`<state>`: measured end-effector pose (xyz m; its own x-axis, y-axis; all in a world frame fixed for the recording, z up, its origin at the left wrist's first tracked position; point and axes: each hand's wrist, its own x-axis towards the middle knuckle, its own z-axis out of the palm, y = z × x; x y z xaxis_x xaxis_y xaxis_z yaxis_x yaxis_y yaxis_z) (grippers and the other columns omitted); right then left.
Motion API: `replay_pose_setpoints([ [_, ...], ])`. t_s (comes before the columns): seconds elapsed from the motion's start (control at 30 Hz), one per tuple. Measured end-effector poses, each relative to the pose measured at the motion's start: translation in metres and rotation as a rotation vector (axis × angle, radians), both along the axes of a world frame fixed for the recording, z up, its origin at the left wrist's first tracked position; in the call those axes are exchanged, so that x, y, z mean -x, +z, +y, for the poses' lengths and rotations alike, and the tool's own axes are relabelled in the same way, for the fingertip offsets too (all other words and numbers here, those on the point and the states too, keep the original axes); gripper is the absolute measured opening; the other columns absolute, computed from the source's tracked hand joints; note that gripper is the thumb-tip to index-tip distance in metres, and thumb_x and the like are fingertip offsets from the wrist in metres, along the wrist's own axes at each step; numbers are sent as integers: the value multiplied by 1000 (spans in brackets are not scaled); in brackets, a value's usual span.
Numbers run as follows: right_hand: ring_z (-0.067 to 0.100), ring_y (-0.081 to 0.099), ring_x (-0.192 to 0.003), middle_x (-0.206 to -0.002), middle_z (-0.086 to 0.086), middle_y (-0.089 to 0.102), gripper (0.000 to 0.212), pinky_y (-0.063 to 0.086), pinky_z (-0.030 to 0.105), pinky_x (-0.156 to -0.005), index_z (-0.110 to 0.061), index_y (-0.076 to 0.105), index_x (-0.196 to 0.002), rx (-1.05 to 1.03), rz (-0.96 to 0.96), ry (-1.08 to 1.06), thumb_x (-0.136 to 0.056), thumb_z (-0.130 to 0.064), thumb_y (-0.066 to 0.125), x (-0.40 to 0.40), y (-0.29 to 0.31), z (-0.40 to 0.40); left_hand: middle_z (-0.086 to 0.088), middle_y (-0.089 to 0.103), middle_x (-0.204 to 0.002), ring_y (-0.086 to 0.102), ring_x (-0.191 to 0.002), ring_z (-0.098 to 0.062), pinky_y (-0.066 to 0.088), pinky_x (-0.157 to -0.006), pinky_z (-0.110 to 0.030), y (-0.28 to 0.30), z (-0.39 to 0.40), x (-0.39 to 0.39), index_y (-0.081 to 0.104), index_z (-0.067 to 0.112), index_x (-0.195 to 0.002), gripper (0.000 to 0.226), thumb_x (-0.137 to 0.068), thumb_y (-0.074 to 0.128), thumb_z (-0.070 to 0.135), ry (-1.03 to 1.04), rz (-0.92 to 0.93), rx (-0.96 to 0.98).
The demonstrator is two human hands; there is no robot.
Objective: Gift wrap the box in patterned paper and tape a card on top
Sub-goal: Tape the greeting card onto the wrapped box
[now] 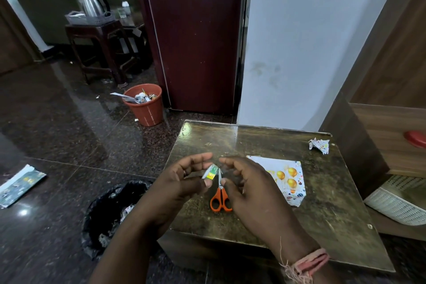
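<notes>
My left hand [184,180] pinches a small green, yellow and white item [211,172] between thumb and fingers above the wooden table [322,203]; whether it is a tape roll or a card is unclear. My right hand [249,189] hovers right beside it with curled fingers, the fingertips close to the item. Whether they grip anything is hidden. Orange-handled scissors [220,199] lie on the table directly under both hands. The box wrapped in white paper with gold balloons [288,180] rests on the table just right of my right hand.
A crumpled scrap of patterned paper [319,145] lies at the table's far right corner. A black-lined bin [110,214] stands on the floor left of the table, an orange bin [145,108] farther back. A wooden cabinet [380,145] and a white basket [398,200] flank the right.
</notes>
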<state>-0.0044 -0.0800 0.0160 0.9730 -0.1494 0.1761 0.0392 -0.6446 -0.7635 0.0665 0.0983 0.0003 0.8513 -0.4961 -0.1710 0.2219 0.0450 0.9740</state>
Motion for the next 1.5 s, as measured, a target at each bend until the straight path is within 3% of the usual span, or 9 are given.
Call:
replay_pose_setpoints([
  [0.2,-3,66,-85,-89,-14,71,11,53,17,-75,-31,71,-102,-321,-8,-156,-95,-23,69,-2,2,6,-2,71,-128,66,-122,-24,50,-104,-43,-2,1,-1,71,28,-128,57,-75,78,9,-14,-7,6],
  [0.37,1,65,-71,-78,-13,70,16,53,18,-66,-29,73,-89,-437,-20,-218,-91,-13,72,-5,0,3,-10,71,-118,68,-114,-24,50,-107,-44,0,-2,1,73,30,-124,54,-74,83,14,-23,-29,-33],
  [0.53,7,61,-64,-71,-6,68,18,55,29,-65,-27,74,-84,-542,-51,-221,-89,-9,74,-6,3,0,6,68,-82,64,-82,-11,52,-81,-30,1,-9,5,79,27,-107,20,-89,77,17,9,-71,-166],
  [0.8,6,66,-81,-83,-10,70,22,51,15,-72,-30,73,-90,-429,-170,-145,-91,-8,72,-1,11,-2,-12,71,-78,65,-73,-19,49,-70,-32,5,-14,7,69,11,-81,30,-78,79,39,-36,-43,-208],
  [1.0,7,69,-81,-82,-7,72,26,55,31,-81,-32,73,-89,-448,-167,-138,-88,-5,74,-3,14,-12,-12,66,-75,58,-57,-17,44,-48,-25,13,-16,12,70,7,-99,15,-95,69,21,-67,6,-216],
  [1.1,6,68,-81,-83,-9,72,24,53,24,-77,-32,72,-87,-409,-148,-146,-89,-8,75,-4,11,-13,-13,68,-78,63,-69,-16,52,-62,-25,15,-17,16,81,27,-103,21,-100,62,18,-107,-82,-239],
  [1.23,4,66,-79,-81,-14,71,21,49,14,-72,-30,71,-86,-347,-157,-166,-88,-9,75,-3,12,-11,-4,78,-102,71,-99,-16,54,-92,-37,14,-15,15,83,17,-92,18,-93,66,11,-109,-175,-209],
  [1.37,4,65,-75,-78,-12,70,23,49,14,-70,-29,71,-82,-383,-208,-216,-87,-7,76,-3,13,-12,-15,76,-85,65,-73,-20,55,-64,-29,13,-15,16,79,2,-91,10,-94,70,7,-166,-102,-203],
  [1.5,9,67,-76,-79,-7,71,21,52,20,-71,-26,71,-82,-430,-224,-252,-86,-6,77,-4,13,-15,-11,74,-81,64,-71,-20,54,-61,-30,11,-16,17,76,5,-89,10,-92,73,14,-244,-90,-222],
])
